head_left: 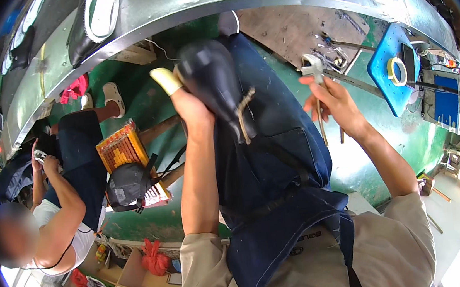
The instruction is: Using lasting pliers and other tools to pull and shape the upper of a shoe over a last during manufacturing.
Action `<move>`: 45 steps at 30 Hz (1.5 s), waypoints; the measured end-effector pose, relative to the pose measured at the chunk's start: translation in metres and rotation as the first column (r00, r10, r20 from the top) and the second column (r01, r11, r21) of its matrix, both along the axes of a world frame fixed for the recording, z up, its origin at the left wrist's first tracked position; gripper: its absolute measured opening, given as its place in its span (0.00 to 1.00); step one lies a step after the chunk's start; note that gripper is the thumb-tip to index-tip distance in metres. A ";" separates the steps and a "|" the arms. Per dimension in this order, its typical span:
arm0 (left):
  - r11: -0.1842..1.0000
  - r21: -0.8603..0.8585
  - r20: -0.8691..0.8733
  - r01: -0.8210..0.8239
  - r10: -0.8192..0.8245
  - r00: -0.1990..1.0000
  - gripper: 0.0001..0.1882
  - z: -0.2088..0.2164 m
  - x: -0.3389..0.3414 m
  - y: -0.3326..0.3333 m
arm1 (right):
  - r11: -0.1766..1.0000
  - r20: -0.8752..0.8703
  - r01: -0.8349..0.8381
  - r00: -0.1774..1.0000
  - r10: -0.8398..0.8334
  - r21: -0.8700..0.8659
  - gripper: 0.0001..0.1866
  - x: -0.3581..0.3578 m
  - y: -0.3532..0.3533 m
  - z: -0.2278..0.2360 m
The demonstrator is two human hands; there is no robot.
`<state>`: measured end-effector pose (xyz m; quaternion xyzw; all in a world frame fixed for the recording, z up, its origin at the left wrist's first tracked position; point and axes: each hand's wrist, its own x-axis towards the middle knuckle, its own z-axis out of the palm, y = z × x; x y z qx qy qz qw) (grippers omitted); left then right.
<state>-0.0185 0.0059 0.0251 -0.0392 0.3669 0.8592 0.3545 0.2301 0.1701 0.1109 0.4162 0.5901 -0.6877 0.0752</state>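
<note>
While a blue stool [382,56] stands well right of the black shoe [212,72], the left hand [193,109] grips the shoe's left side; the right hand [339,104] holds pliers [313,66] between.

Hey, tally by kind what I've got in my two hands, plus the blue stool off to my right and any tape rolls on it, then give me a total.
Black shoe, in your left hand: 1
Pincers, in your right hand: 1
Blue stool: 1
Tape roll, on the stool: 1
Total: 4
</note>
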 end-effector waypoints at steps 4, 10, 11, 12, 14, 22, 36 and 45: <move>0.979 -0.196 -0.291 -0.057 -0.002 0.957 0.22 0.004 0.004 0.016 | 0.985 -0.134 -0.034 0.989 0.057 0.169 0.23 -0.033 -0.009 -0.025; 0.795 -0.604 -0.568 0.056 -0.478 0.670 0.30 -0.017 0.022 -0.003 | 0.760 -0.162 -0.079 0.958 0.237 0.646 0.24 -0.091 -0.024 -0.053; 0.817 -0.575 -0.581 0.049 -0.449 0.679 0.30 -0.018 0.023 -0.008 | 0.674 -0.190 -0.050 0.942 0.278 0.737 0.22 -0.101 -0.023 -0.055; 0.830 -0.556 -0.620 0.048 -0.452 0.642 0.30 -0.018 0.022 -0.013 | 0.691 -0.170 -0.067 0.948 0.270 0.720 0.22 -0.109 -0.021 -0.057; 0.829 -0.557 -0.668 0.051 -0.484 0.566 0.30 -0.015 0.018 -0.019 | 0.588 -0.180 -0.014 0.946 0.269 0.809 0.17 -0.119 -0.022 -0.056; 0.813 -0.581 -0.620 0.046 -0.478 0.622 0.27 0.000 0.012 -0.015 | 0.960 -0.126 -0.246 0.957 0.262 0.133 0.18 -0.089 -0.022 -0.022; 0.843 -0.537 -0.691 -0.010 -0.433 0.579 0.28 0.006 0.020 -0.011 | 0.548 0.040 -0.441 0.803 0.595 0.711 0.17 -0.083 -0.017 -0.049; 0.833 -0.537 -0.514 0.134 -0.448 0.731 0.30 -0.001 0.012 -0.010 | 0.546 0.031 -0.346 0.863 0.504 0.763 0.18 -0.092 -0.028 -0.070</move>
